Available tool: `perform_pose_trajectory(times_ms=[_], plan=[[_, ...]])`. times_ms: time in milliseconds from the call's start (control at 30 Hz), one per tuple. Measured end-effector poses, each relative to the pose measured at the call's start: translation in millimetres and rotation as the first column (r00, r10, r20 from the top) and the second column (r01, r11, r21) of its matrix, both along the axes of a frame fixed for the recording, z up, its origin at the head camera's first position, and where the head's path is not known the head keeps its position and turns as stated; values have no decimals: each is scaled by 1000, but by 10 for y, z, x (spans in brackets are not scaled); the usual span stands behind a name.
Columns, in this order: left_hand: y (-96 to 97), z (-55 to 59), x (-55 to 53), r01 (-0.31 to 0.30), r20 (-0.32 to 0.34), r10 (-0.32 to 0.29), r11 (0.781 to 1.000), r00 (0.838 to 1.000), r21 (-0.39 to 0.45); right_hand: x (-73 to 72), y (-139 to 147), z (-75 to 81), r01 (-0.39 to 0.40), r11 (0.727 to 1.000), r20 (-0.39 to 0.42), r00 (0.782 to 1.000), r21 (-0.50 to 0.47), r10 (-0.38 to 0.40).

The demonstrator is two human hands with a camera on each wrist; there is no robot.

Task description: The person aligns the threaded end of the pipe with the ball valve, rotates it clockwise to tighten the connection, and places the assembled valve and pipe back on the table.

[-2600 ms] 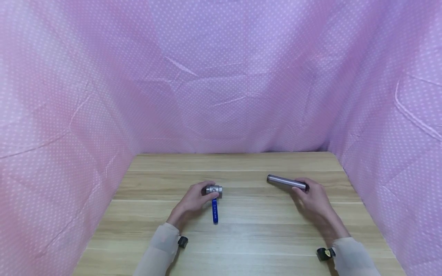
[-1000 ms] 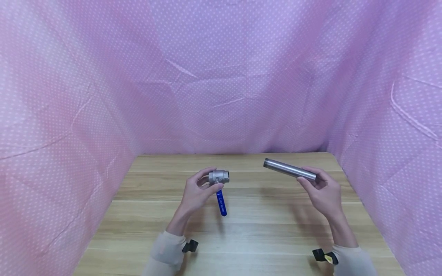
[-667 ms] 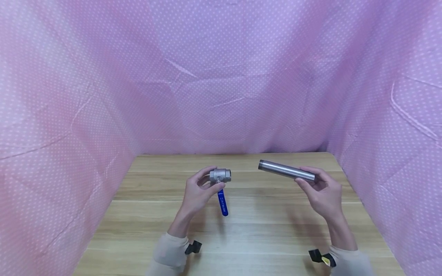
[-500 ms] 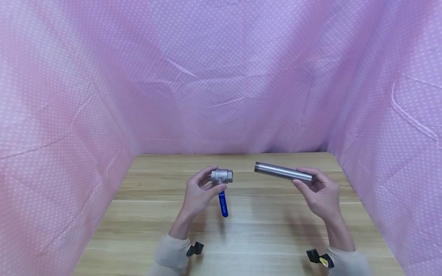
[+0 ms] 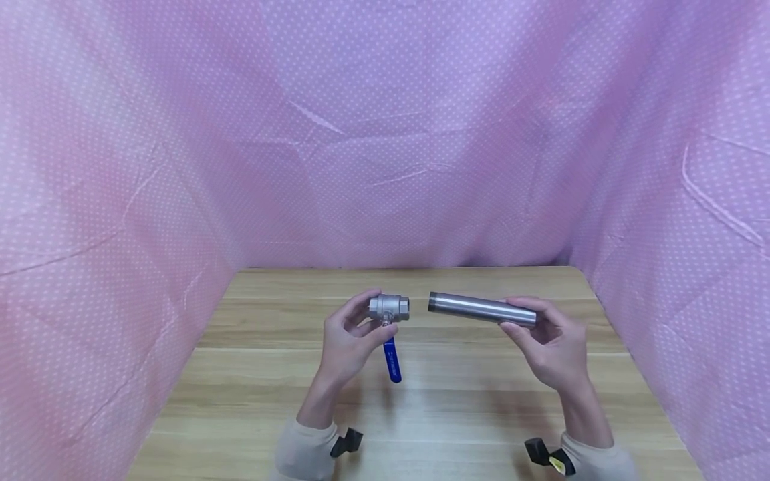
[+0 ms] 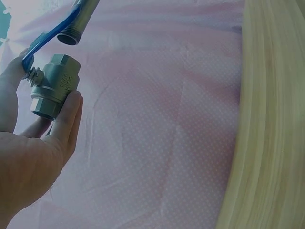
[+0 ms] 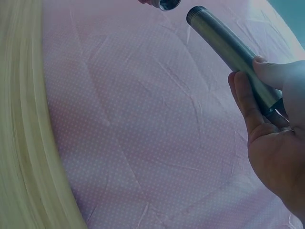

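Note:
My left hand (image 5: 349,341) grips a metal ball valve (image 5: 389,307) between thumb and fingers, raised over the table. Its blue lever handle (image 5: 392,361) points down toward me, past the thumb. In the left wrist view the fingers lie along one side of the valve body (image 6: 56,86), the thumb near the lever's base. My right hand (image 5: 553,344) pinches the right end of a steel pipe (image 5: 475,308), thumb in front and fingers behind. The pipe's threaded end (image 7: 194,15) faces the valve's open port, a short gap apart, nearly in line with it.
A wood-grain table (image 5: 457,414) lies beneath both hands. Pink dotted cloth (image 5: 385,167) hangs behind it and along both sides. A black device sits on each wrist, the left one (image 5: 346,442) and the right one (image 5: 549,457).
Both hands have lifted the valve and the pipe off the table. The pipe has since moved left and levelled out, and the valve has shifted slightly right, narrowing the gap.

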State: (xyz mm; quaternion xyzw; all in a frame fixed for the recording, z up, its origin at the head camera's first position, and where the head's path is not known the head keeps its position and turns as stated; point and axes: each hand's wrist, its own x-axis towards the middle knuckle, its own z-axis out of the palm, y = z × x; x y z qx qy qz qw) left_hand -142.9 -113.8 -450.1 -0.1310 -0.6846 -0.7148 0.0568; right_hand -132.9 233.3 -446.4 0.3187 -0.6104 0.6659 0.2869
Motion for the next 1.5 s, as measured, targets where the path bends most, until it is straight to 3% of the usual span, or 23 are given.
perform_pose_trajectory(times_ms=[200, 700, 1500], plan=[[23, 42, 50, 11, -56, -9, 999, 998, 33, 50, -58, 37, -16, 1000, -9, 1000, -5, 16], [76, 87, 80, 36, -165, -33, 999, 986, 17, 70, -113, 77, -75, 997, -49, 996, 3, 75], [117, 83, 66, 101, -205, -87, 993, 975, 57, 43, -119, 64, -130, 992, -51, 990, 1, 130]])
